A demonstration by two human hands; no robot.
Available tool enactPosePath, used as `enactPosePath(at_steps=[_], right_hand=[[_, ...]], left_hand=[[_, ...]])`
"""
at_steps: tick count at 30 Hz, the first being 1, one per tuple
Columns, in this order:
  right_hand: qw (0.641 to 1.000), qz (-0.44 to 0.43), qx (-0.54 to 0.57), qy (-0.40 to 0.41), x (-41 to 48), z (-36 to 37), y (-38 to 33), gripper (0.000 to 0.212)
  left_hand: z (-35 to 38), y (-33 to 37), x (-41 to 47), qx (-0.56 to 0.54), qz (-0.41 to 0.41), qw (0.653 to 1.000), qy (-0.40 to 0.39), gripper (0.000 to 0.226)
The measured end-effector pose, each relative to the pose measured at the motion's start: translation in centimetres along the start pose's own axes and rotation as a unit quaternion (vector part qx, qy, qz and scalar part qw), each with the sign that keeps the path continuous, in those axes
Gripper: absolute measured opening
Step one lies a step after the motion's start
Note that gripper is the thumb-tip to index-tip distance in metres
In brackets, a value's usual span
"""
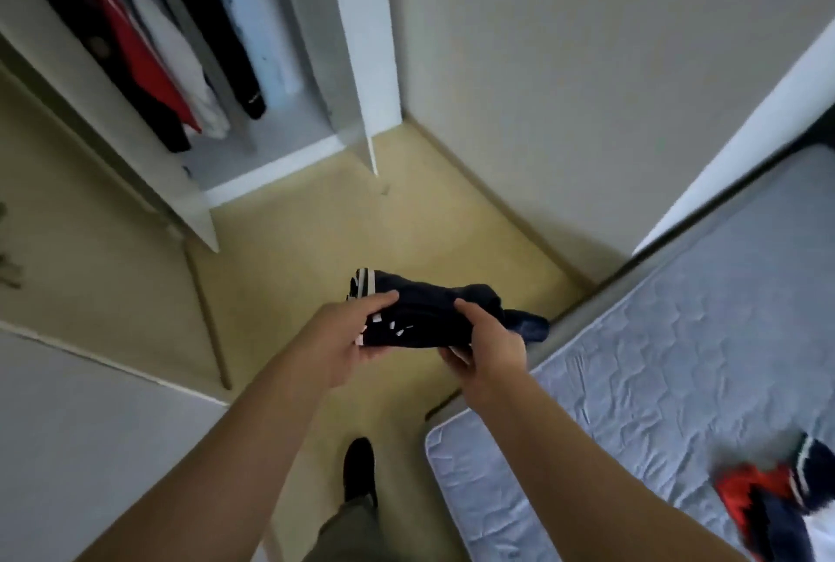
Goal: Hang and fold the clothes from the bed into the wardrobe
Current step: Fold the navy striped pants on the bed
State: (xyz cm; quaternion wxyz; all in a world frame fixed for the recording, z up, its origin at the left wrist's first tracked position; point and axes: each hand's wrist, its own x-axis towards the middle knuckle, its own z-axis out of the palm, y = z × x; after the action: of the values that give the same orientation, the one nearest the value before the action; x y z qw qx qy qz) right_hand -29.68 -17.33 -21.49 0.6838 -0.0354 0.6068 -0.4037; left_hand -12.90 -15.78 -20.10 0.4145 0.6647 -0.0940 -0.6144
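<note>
Head view. Gripping a folded navy top (429, 313) at both ends: with the left hand (339, 347), thumb laid flat along the upper face, other fingers tucked underneath and mostly hidden; with the right hand (494, 351), thumb hooked over the near right edge, fingers (454, 356) curled below. Held in the air at mid-frame, above the floor (361, 236), touching neither bed nor wardrobe. At the far left end, a white-striped band poking out; past the right hand, a loose fold drooping toward the bed edge. Reaching in from the near side, two bare forearms. Under them, down on the floor, a black shoe (360, 469) and an olive trouser leg (348, 530).

On the right, a bed (677, 335) under a pale quilted cover, running from near to far along the wall (565, 87). At its near right end, a heap (768, 503) of red, navy and white clothes.

Far left, a white wardrobe (289, 163) with both doors swung open, the right door (361, 41) standing edge-on between the hanging space and the wall. Inside, packed close together, hanging clothes (153, 64) in black, red, white and dark tones. Between hands and wardrobe, a stretch of yellowish floor. Left side of the scene blurred.
</note>
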Motion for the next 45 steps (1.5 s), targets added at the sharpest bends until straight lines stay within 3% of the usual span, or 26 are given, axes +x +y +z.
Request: enactPosePath(at_steps=[7, 15, 30, 38, 45], right_hand=[[0.988, -0.073, -0.061, -0.121, -2.2, 22.0, -1.5, 0.032], [0.969, -0.105, -0.054, -0.216, -4.1, 44.8, -3.6, 0.029], [0.932, -0.162, -0.042, -0.320, 5.7, 80.1, -15.9, 0.021], [0.900, -0.203, -0.054, -0.381, 8.5, 101.8, -26.0, 0.014], [0.867, -0.239, -0.056, -0.435, 12.1, 120.6, -31.1, 0.020]], left_hand=[[-12.6, 14.9, 2.0, -0.132, 0.088, 0.987, -0.002, 0.030], [-24.1, 34.1, 6.1, -0.191, 0.167, 0.967, -0.019, 0.028], [-31.1, 66.1, 22.1, -0.219, 0.279, 0.932, -0.081, 0.039], [-34.3, 87.5, 29.8, -0.223, 0.364, 0.903, -0.057, 0.027], [-39.5, 104.2, 37.7, -0.214, 0.423, 0.879, -0.049, 0.038]])
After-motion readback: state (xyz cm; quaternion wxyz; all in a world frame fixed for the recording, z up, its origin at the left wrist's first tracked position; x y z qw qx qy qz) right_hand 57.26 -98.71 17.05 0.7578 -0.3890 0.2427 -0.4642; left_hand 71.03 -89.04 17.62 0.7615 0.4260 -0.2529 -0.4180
